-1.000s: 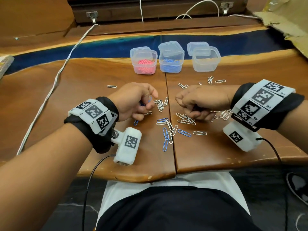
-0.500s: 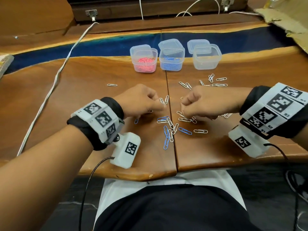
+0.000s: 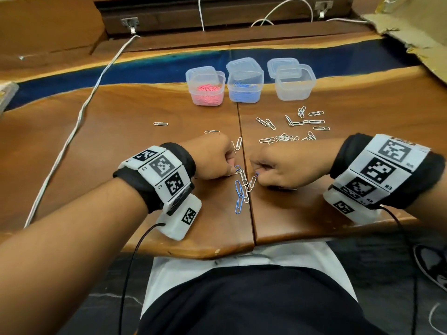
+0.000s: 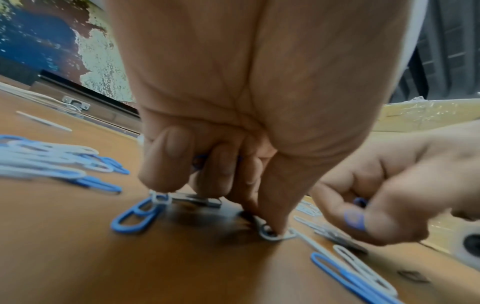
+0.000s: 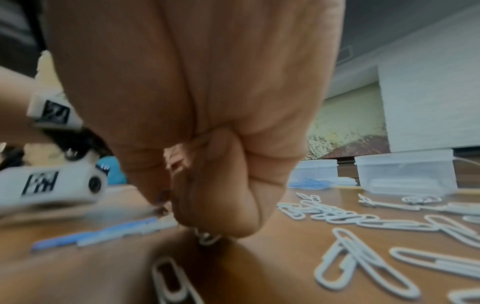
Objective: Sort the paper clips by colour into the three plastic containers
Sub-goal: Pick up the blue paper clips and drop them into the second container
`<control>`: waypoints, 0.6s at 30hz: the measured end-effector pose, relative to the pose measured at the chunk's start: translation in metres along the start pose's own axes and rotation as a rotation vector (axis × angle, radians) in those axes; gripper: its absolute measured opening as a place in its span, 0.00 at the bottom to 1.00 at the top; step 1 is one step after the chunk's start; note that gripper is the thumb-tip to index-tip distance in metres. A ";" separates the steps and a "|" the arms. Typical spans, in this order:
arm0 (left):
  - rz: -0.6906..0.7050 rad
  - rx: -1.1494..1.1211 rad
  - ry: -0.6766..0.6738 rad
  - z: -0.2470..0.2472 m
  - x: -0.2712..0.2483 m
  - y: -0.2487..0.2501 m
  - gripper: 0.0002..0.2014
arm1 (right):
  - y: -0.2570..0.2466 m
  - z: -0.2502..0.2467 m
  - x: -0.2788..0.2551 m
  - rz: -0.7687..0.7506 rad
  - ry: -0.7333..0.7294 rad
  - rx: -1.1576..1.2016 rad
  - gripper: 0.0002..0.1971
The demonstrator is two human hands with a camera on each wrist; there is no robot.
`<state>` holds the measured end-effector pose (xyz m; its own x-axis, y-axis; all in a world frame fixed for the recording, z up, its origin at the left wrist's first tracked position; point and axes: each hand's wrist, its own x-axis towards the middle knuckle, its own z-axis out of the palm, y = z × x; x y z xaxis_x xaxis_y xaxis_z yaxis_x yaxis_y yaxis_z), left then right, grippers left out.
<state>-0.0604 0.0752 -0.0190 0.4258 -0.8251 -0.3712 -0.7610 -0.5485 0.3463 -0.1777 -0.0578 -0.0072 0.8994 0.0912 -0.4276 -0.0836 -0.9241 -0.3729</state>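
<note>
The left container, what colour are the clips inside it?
Pink, best seen in the head view: the left container holds a heap of pink clips.

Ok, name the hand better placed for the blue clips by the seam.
Probably left: the blue clips lie near the left hand, its side of the seam; right hand sits across.

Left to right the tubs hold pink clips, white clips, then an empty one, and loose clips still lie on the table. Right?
Not quite. The head view shows the middle container holds blue clips, not white. The left container holds pink clips, the right container looks empty, and loose clips still lie on the table.
</note>
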 end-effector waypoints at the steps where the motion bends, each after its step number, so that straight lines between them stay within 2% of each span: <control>1: 0.002 0.012 0.008 0.001 0.000 0.000 0.06 | -0.001 -0.001 0.000 -0.005 -0.002 0.040 0.10; 3: 0.018 0.039 0.029 0.002 -0.002 0.000 0.06 | -0.001 -0.005 0.000 0.010 -0.032 0.145 0.11; 6: 0.025 0.066 0.038 0.003 -0.002 0.001 0.06 | 0.000 -0.009 -0.002 0.092 -0.153 0.379 0.03; 9: 0.003 0.118 0.026 0.009 -0.003 0.002 0.07 | 0.002 -0.011 -0.002 0.131 -0.202 0.596 0.10; 14: 0.018 0.119 0.065 0.014 -0.005 0.000 0.06 | 0.003 -0.010 0.001 0.122 -0.141 0.892 0.11; 17: 0.034 0.032 0.136 0.005 -0.008 -0.003 0.01 | -0.003 -0.010 0.003 0.208 -0.139 0.918 0.08; 18: 0.035 0.019 0.146 0.003 -0.009 -0.004 0.03 | -0.006 -0.009 0.004 0.240 -0.127 0.871 0.07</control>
<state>-0.0622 0.0851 -0.0197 0.4642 -0.8555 -0.2294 -0.7853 -0.5173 0.3401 -0.1699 -0.0548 0.0007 0.7662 0.0205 -0.6423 -0.6033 -0.3210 -0.7300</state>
